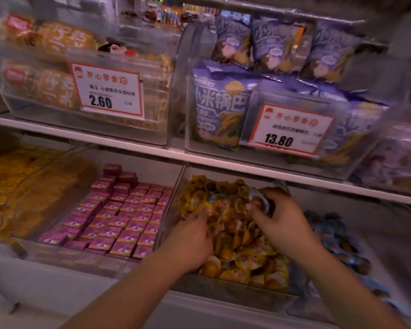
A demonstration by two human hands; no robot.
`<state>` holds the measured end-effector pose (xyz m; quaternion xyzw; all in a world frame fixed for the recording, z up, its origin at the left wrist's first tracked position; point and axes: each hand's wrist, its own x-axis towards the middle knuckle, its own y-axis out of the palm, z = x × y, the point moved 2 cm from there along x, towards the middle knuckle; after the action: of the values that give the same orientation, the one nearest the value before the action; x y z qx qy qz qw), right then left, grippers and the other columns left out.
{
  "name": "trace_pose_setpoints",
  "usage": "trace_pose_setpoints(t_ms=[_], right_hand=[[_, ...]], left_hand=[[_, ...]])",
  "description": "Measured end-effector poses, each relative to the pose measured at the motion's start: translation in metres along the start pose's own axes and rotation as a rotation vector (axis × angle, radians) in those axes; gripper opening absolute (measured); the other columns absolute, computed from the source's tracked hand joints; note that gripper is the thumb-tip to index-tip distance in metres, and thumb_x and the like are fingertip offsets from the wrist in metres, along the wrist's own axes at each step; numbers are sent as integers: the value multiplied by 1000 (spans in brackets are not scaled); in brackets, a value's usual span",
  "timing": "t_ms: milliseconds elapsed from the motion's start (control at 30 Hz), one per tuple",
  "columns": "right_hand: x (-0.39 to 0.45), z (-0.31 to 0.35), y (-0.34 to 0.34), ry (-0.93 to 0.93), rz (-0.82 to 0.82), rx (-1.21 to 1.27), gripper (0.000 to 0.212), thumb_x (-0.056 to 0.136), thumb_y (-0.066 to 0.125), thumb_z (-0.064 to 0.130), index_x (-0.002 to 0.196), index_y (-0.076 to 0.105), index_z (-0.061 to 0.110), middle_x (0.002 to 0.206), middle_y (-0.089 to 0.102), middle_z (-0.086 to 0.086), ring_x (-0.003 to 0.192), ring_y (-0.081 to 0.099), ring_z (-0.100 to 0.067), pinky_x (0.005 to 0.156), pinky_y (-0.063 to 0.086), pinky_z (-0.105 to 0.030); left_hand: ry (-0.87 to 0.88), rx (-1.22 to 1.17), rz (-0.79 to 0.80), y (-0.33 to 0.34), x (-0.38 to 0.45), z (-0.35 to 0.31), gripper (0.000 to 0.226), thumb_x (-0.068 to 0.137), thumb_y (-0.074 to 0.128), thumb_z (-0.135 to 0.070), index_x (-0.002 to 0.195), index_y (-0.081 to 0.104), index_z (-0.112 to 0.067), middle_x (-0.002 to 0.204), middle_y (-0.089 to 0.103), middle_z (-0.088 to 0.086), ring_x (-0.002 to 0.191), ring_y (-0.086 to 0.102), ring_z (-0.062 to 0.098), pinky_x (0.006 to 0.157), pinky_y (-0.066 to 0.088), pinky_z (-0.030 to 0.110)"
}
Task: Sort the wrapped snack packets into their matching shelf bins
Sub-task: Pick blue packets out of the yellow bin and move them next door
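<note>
Blue-and-silver wrapper pinched in the right grip (274, 218), above a bin of orange ones.

Held between thumb and curled fingers: one or a few blue-wrapped packets (259, 198), too blurred to count, lifted just clear of the heap of orange-wrapped packets (242, 243) in the clear middle bin (223, 287). Left grip (193, 236) narrow, fingers bent down into the same heap, touching packets; whether closed on one, impossible to tell. Matching blue packets (335, 236) piled in the next bin to the right, just beside. Risks, as a judgement: slippery foil sliding out of a light pinch and dropping back among the orange; more blue strays buried and missed; orange packets nudged over the low front wall by the digging left hand; knuckles catching the shelf edge (247, 169) close above.
</note>
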<state>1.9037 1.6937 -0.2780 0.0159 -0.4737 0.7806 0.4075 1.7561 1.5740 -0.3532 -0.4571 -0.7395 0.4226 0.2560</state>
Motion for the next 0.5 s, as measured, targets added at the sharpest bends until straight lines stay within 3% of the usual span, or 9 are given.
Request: trace_pose_setpoints(t_ms=[100,200,333,500], right_hand=[[-12,-2,-3,-77,49,-132,7,84,69,25,83,63,20,80,53,10,79,53,-10,67,42,-25],[-21,-6,-5,-141,113,-178,15,83,66,28,96,67,21,89,46,17,87,53,-7,74,39,-18],[-24,-9,-8,-134,171,-225,25,87,58,37,103,66,20,101,53,6,91,58,-14,78,52,-35],[-22,-10,-13,-136,155,-207,17,87,59,34,90,64,19,91,51,5,83,55,-14,73,49,-38]], left_hand=[[-71,24,29,1,15,4,51,90,50,-38,137,43,-19,130,55,13,116,56,34,95,48,42],[-73,-61,70,1,20,3,59,82,57,-36,138,41,-28,132,58,7,120,56,32,99,47,41],[-45,-207,64,3,19,3,65,77,65,-46,137,42,-41,126,66,-6,118,61,21,97,49,29],[5,-166,-13,-5,24,3,40,69,64,-39,109,64,-38,105,73,-11,103,68,16,87,55,35]])
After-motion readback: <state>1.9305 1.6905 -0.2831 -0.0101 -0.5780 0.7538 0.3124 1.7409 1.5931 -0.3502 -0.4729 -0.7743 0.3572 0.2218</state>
